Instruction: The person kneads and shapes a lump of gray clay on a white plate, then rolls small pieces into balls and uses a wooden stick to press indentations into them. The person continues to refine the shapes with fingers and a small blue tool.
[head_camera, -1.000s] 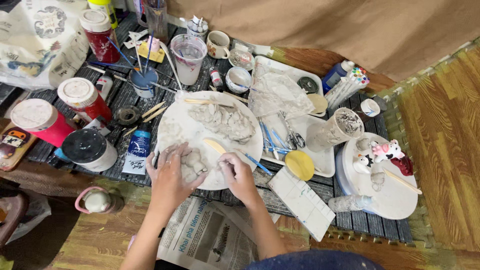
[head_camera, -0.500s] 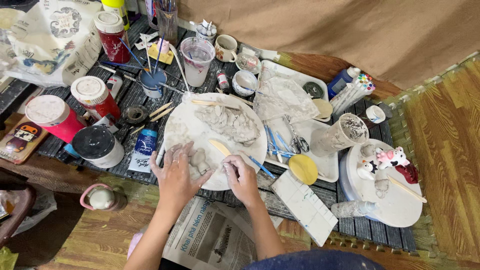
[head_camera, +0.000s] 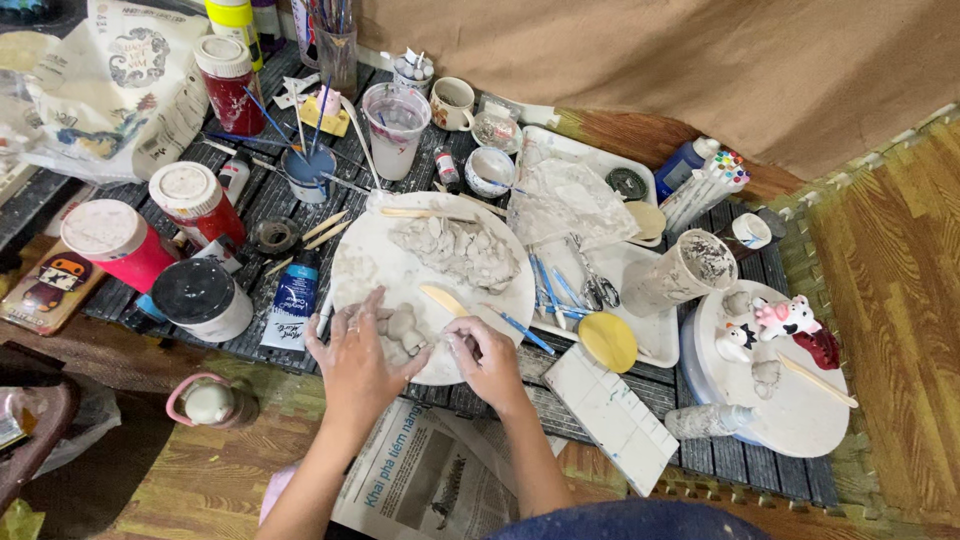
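A round white board (head_camera: 370, 262) lies on a low dark slatted table. On its far half sits a flattened mass of grey clay (head_camera: 458, 250). At its near edge, a small grey clay figure (head_camera: 403, 328) stands between my hands. My left hand (head_camera: 355, 358) rests flat on the board, fingers spread, touching the figure from the left. My right hand (head_camera: 487, 358) is curled on the board just right of the figure, fingertips pinched together on a bit of clay. A pale wooden modelling tool (head_camera: 443, 299) lies just beyond my right hand.
Paint jars (head_camera: 115, 240) and a black-lidded tub (head_camera: 200, 296) crowd the left. A white tray (head_camera: 640, 262) holds scissors, blue brushes and a yellow disc (head_camera: 607, 341). A round stand (head_camera: 790, 400) carries small painted figures on the right. Newspaper (head_camera: 425, 480) lies near me.
The view has shifted slightly. My hands have stayed at the board's near edge, and the small clay figure now shows between them as my left fingers spread.
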